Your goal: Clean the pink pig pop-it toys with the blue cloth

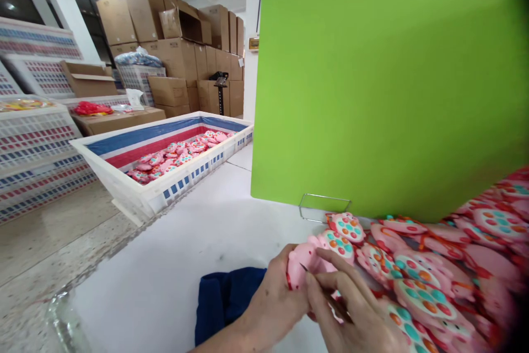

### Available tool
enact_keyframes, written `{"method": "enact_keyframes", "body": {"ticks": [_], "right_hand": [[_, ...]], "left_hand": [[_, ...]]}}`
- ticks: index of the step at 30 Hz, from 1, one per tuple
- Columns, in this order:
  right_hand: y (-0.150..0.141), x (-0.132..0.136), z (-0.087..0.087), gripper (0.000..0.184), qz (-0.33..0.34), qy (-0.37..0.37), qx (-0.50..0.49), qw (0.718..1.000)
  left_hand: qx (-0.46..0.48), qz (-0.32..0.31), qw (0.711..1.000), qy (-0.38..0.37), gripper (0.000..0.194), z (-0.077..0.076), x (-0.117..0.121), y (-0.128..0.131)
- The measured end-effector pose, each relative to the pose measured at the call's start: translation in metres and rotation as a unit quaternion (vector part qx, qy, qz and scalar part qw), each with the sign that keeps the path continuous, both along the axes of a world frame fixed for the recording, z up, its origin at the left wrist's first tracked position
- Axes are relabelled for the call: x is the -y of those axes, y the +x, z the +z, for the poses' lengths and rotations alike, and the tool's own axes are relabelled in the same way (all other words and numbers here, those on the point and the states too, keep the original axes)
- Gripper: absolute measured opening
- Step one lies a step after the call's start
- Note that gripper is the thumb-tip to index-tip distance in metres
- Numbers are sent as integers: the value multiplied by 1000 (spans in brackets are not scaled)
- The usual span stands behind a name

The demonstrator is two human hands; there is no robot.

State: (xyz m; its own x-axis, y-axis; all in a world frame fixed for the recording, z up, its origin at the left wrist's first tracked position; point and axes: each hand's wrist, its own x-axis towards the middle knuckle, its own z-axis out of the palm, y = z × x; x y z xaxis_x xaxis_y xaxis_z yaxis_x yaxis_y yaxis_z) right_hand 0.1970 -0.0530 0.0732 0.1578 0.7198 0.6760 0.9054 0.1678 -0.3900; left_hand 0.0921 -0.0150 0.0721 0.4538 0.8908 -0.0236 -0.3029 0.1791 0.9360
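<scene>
Left hand (278, 299): my grip closed around pink toy (298, 275), above white table (165, 270). Right hand (353, 298): I pinch slender tool (339, 309), dark tip at toy's surface.

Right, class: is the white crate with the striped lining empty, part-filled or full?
Part-filled: inside the white crate, pink toys lie below the rim, and the striped lining shows uncovered above them.
</scene>
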Motion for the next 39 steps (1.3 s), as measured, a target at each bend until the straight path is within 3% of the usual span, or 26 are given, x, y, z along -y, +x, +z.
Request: {"method": "enact_keyframes", "body": {"ticks": [5,13,18,24,29,34,39], "right_hand": [[4,-2,-2,50,5,-4,28,1000],[9,-4,0,38,36,37,14,999],[6,-4,1,47,14,15,16,1000],[2,-4,2,45,21,13,-11,1000],[3,-5,0,44,21,-11,-20,1000],[13,-8,-2,39,4,10,-43,999],[17,-10,-7,36,3,23,-29,999]], "left_hand": [[-73,-3,997,23,37,-1,-4,-5],[-110,-22,993,20,38,-2,-4,-8],[-101,-22,994,36,36,-4,-6,-9],[-148,2,986,70,34,1,-6,-13],[-138,-1,989,49,34,2,-8,-13],[-80,-31,996,-13,37,4,-10,-11],[-60,-19,998,-20,41,5,-11,-12]]}}
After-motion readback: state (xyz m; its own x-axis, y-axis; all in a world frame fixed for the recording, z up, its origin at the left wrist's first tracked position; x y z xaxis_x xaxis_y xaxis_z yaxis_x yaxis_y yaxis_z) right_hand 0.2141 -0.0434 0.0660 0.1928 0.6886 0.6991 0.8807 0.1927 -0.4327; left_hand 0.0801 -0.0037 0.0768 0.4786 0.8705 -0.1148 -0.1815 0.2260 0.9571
